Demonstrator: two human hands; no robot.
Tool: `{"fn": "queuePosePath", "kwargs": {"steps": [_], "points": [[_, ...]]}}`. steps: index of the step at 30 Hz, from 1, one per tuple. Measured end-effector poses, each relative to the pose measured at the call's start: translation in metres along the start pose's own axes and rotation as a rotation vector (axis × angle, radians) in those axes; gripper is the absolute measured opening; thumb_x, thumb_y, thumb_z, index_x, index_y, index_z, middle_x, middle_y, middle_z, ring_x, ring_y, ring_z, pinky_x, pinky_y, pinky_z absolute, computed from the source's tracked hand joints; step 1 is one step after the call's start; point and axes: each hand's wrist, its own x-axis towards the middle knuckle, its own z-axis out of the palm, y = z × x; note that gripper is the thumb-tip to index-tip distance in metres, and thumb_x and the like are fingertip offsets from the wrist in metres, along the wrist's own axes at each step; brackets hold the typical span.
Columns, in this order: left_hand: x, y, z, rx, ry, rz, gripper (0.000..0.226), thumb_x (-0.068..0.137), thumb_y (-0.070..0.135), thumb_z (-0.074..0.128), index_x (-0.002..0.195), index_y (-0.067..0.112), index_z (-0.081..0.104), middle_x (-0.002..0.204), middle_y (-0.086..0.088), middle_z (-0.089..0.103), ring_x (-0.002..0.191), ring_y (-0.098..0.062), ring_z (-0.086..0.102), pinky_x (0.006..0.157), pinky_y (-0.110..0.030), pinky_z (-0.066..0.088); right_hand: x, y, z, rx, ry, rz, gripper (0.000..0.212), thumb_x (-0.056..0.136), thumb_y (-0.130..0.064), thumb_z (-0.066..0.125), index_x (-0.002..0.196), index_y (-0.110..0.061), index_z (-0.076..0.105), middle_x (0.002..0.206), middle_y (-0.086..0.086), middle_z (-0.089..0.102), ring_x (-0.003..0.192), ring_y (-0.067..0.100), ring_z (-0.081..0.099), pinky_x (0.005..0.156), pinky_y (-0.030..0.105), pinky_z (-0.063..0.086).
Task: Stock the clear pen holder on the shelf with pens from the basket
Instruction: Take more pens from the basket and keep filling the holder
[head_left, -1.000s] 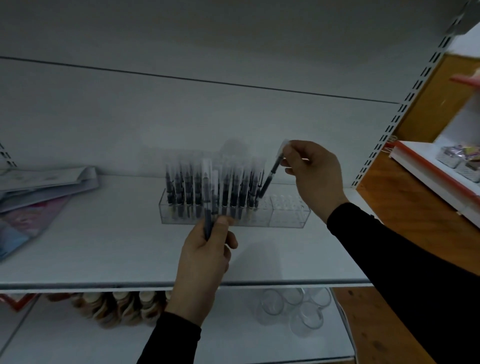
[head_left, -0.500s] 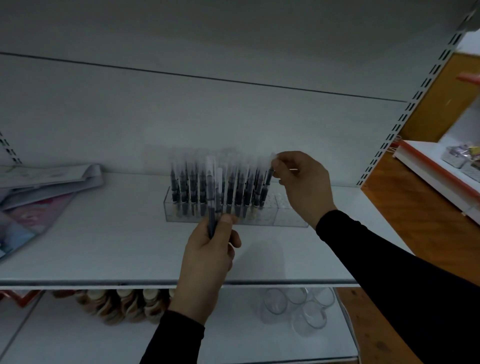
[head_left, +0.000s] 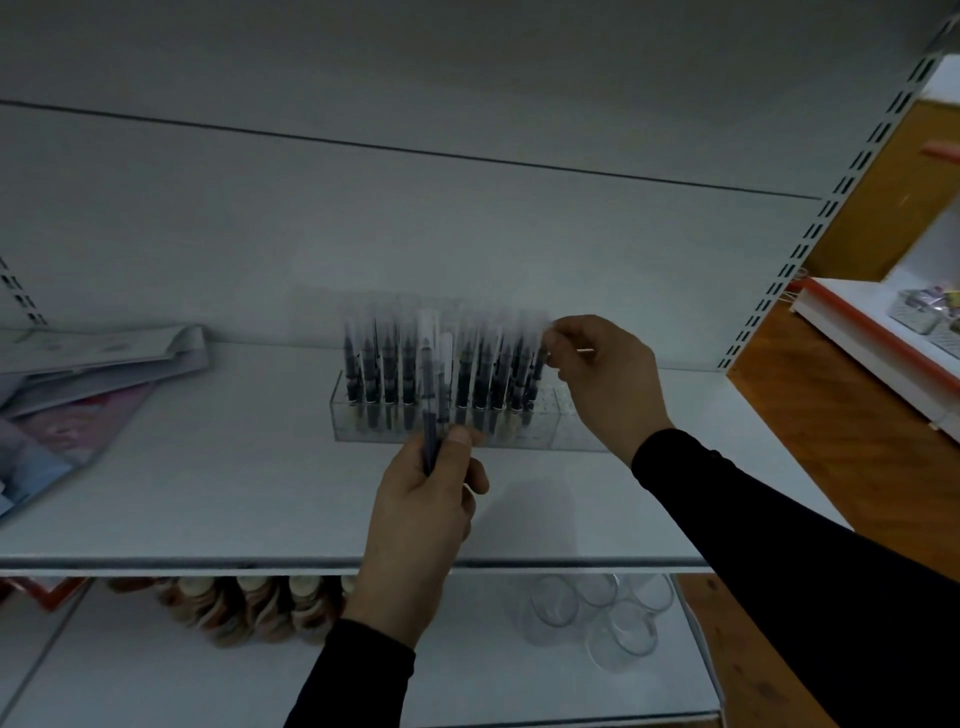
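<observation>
A clear pen holder (head_left: 550, 434) stands on the white shelf (head_left: 234, 493), with several dark pens in clear sleeves (head_left: 384, 374) upright in it. Its right end holds no pens. My left hand (head_left: 421, 525) grips a small bunch of wrapped pens (head_left: 432, 384) upright in front of the holder. My right hand (head_left: 605, 384) pinches the top of one pen (head_left: 537, 369) that stands in the rightmost filled row. No basket is in view.
Booklets and papers (head_left: 98, 374) lie on the shelf at far left. On the lower shelf stand brown-capped bottles (head_left: 249, 608) and clear glasses (head_left: 597, 608). A slotted upright (head_left: 810, 234) bounds the shelf on the right; beyond it stands another display (head_left: 883, 332).
My right hand has lowered its pen from a tilted hover into the holder's right filled row. My left hand has stayed put with its bunch.
</observation>
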Motion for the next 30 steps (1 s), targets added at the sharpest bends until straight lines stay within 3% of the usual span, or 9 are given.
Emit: {"fn": "queuePosePath", "kwargs": {"steps": [3,6,10,14,20,25,30], "points": [[-0.001,0.0,0.001,0.001,-0.007,-0.008,0.021,0.098,0.024,0.049,0.093,0.009,0.062,0.061,-0.001,0.055,0.044,-0.009,0.033,0.04,-0.021,0.027,-0.003,-0.002,-0.003,-0.006,0.013,0.004,0.01,0.094,-0.025,0.06,0.103,-0.022,0.066,0.091,-0.013,0.067,0.081,-0.007,0.063,0.07,0.003,0.045],[-0.002,0.0,0.003,-0.009,-0.025,-0.028,0.02,0.098,0.023,0.048,0.092,0.013,0.064,0.06,-0.001,0.054,0.043,-0.009,0.032,0.04,-0.021,0.026,-0.01,-0.005,-0.007,0.05,0.065,0.012,0.012,0.093,-0.022,0.062,0.104,-0.021,0.066,0.089,-0.016,0.065,0.076,-0.014,0.059,0.068,-0.001,0.041],[-0.004,0.002,0.005,-0.053,-0.077,-0.091,0.022,0.099,0.024,0.047,0.097,0.009,0.063,0.06,-0.002,0.053,0.042,-0.01,0.031,0.04,-0.021,0.024,-0.026,-0.013,-0.012,0.167,0.032,0.062,0.005,0.092,-0.027,0.064,0.09,-0.028,0.069,0.086,-0.011,0.071,0.082,0.001,0.066,0.074,0.008,0.049],[-0.009,0.0,0.011,-0.012,-0.159,-0.13,0.025,0.099,0.026,0.046,0.098,0.007,0.063,0.059,-0.002,0.053,0.044,-0.012,0.031,0.042,-0.023,0.024,-0.042,-0.025,-0.01,0.307,-0.183,0.173,0.01,0.089,-0.036,0.065,0.085,-0.029,0.072,0.086,-0.003,0.074,0.082,0.01,0.068,0.077,0.026,0.058],[-0.015,-0.003,0.018,0.08,-0.252,-0.135,0.026,0.099,0.027,0.046,0.098,0.008,0.065,0.061,-0.002,0.054,0.044,-0.011,0.033,0.041,-0.023,0.025,-0.05,-0.031,-0.016,0.401,-0.367,0.275,0.02,0.088,-0.031,0.067,0.092,-0.013,0.074,0.087,0.004,0.073,0.078,0.008,0.066,0.072,0.021,0.056],[-0.015,-0.004,0.02,0.063,-0.253,-0.11,0.029,0.097,0.033,0.048,0.099,0.011,0.066,0.063,-0.003,0.054,0.042,-0.011,0.033,0.041,-0.022,0.025,-0.047,-0.027,-0.02,0.481,-0.38,0.337,0.024,0.09,-0.023,0.066,0.102,-0.003,0.073,0.092,0.01,0.072,0.081,0.012,0.065,0.07,0.019,0.052],[-0.013,0.0,0.02,-0.009,-0.156,-0.024,0.051,0.084,0.054,0.043,0.103,0.011,0.063,0.066,-0.007,0.058,0.039,-0.012,0.03,0.04,-0.019,0.023,-0.036,-0.03,-0.028,0.623,-0.244,0.359,0.016,0.092,-0.016,0.062,0.083,-0.014,0.075,0.079,0.003,0.073,0.072,0.01,0.067,0.065,0.019,0.052]]}}
